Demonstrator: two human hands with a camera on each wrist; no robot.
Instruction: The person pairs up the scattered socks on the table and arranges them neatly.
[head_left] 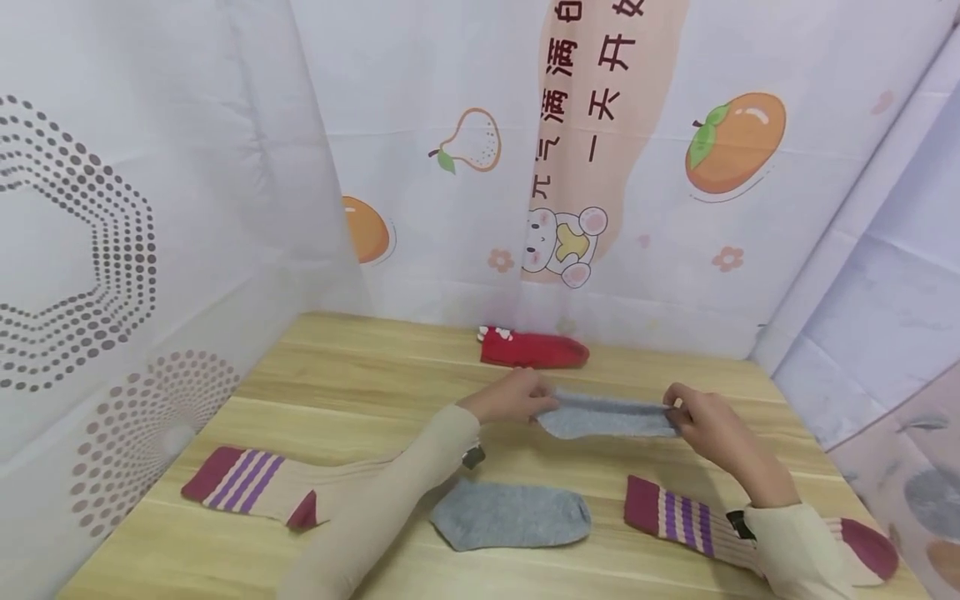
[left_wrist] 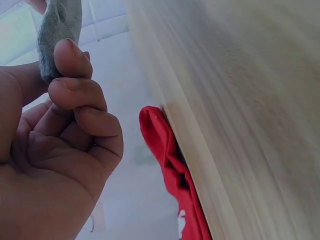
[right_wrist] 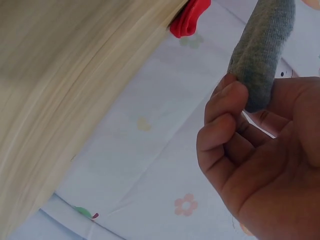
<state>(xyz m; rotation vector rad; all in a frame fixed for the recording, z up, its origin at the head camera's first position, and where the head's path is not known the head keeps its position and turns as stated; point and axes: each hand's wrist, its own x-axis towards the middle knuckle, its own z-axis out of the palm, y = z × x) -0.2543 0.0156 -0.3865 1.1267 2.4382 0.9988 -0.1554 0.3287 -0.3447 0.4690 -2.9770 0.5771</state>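
Note:
A grey sock [head_left: 607, 417] is stretched sideways above the table between my two hands. My left hand [head_left: 517, 395] pinches its left end; in the left wrist view the thumb and fingers [left_wrist: 75, 92] close on the grey cloth. At the other end my right hand [head_left: 708, 425] pinches the sock, and the right wrist view shows its curled fingers [right_wrist: 217, 125] against the fabric. Another grey sock [head_left: 513, 515] lies flat on the table, nearer to me and below the held one. Just beyond my left hand lies a red sock [head_left: 532, 349] with a white figure at one end.
A cream sock [head_left: 251, 483] with purple stripes lies at left, partly under my left sleeve. A similar striped sock [head_left: 686, 521] lies at right, partly covered by my right sleeve. Printed curtains [head_left: 420, 208] hang behind and beside the wooden table [head_left: 315, 375].

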